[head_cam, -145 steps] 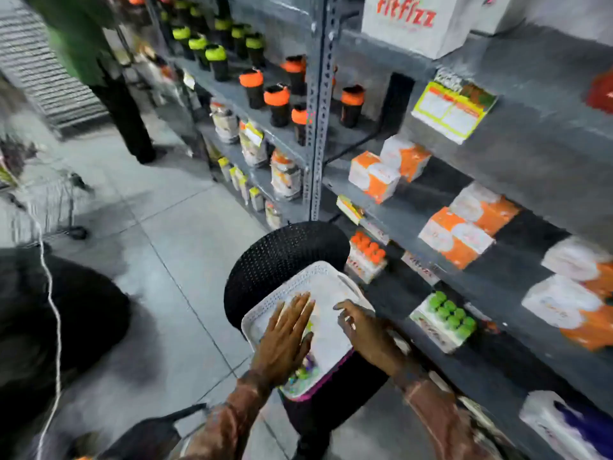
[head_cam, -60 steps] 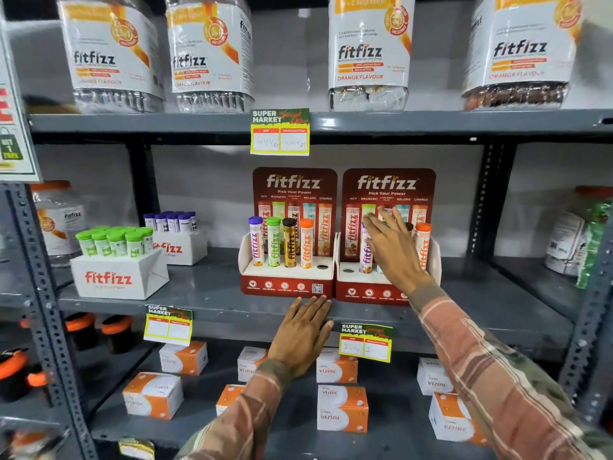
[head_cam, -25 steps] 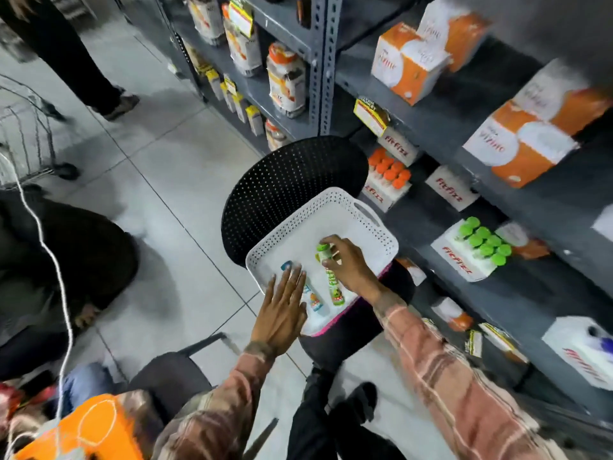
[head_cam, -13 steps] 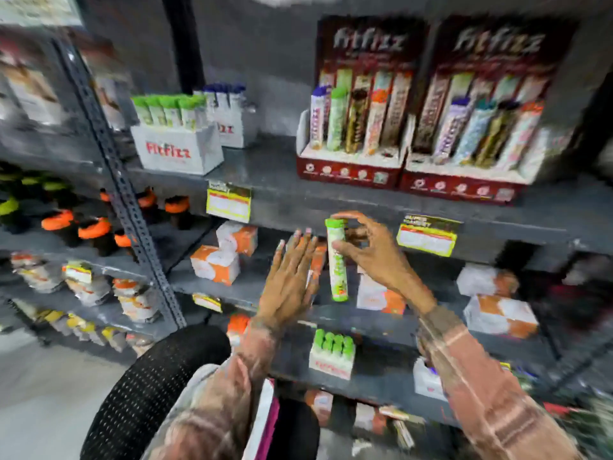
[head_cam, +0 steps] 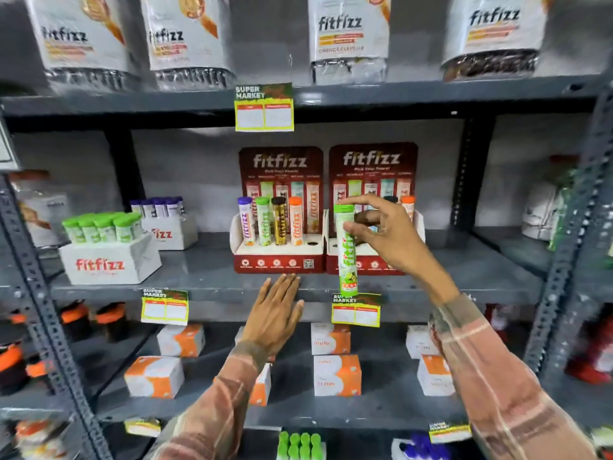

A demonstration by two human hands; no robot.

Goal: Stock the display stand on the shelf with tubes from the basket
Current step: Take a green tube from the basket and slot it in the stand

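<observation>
The right hand (head_cam: 386, 232) pinches a green-capped tube (head_cam: 345, 249) upright before the right display stand (head_cam: 373, 161), not yet slotted. The left hand (head_cam: 275, 313) rests open at the shelf edge (head_cam: 212, 288). The left display stand (head_cam: 280, 257) holds four tubes, one hole empty; the right one's slots are mostly hidden.

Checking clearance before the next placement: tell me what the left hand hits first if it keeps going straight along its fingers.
Probably the front of the left display stand: the left hand lies flat, fingertips pointing up at its base. Depth is unclear.
</observation>
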